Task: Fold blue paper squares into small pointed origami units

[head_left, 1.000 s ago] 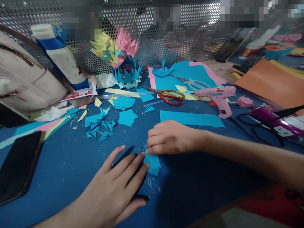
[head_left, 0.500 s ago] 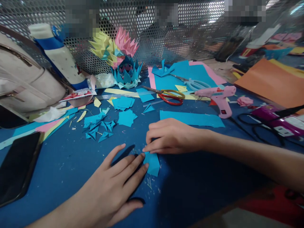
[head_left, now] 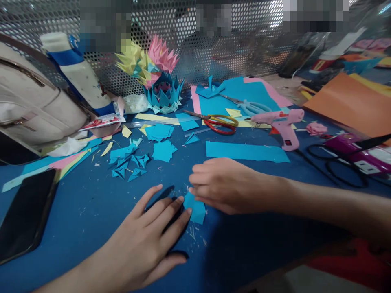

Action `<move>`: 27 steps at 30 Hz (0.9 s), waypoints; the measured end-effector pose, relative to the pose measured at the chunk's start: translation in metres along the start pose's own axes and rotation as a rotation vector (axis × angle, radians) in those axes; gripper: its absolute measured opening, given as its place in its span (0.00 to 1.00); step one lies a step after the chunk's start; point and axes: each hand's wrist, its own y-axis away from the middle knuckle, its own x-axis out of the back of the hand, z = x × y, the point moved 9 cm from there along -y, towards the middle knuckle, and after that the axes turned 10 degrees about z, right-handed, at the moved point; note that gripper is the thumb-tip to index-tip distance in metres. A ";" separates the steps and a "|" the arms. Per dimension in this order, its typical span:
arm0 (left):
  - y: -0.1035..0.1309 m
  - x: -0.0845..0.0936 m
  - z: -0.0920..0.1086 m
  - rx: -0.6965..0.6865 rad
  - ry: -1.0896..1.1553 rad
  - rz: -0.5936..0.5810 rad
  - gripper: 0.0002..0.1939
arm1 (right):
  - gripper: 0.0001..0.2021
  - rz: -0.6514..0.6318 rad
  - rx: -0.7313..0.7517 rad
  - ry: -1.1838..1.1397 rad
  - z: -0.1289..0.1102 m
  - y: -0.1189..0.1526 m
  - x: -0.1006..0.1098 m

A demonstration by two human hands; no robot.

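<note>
blue paper [head_left: 196, 210]; left fingers [head_left: 176, 224] spread wide at its left edge; right fingers [head_left: 202, 179] curled at its top; grip unclear

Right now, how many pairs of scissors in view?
2. Metal scissors with red and yellow handles, left of the pink glue gun; metal scissors with light-blue handles, farther back, partly over the large blue paper sheet. Others could be hidden under paper.
</note>
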 end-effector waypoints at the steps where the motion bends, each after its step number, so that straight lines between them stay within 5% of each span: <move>1: 0.000 0.000 0.000 0.001 -0.005 0.000 0.27 | 0.13 0.034 -0.053 -0.035 0.005 0.000 0.000; 6: 0.002 -0.001 -0.002 0.029 0.009 0.003 0.26 | 0.08 0.148 -0.293 -0.261 0.025 0.002 -0.006; 11: 0.004 -0.002 -0.005 0.072 0.044 0.011 0.26 | 0.04 0.141 -0.367 -0.394 0.027 0.003 -0.013; 18: 0.005 -0.002 -0.006 0.076 0.061 0.035 0.26 | 0.02 0.208 -0.279 -0.262 0.015 0.001 -0.003; 27: 0.003 0.000 -0.004 0.037 0.035 0.038 0.26 | 0.08 0.099 -0.049 0.014 -0.008 -0.004 0.004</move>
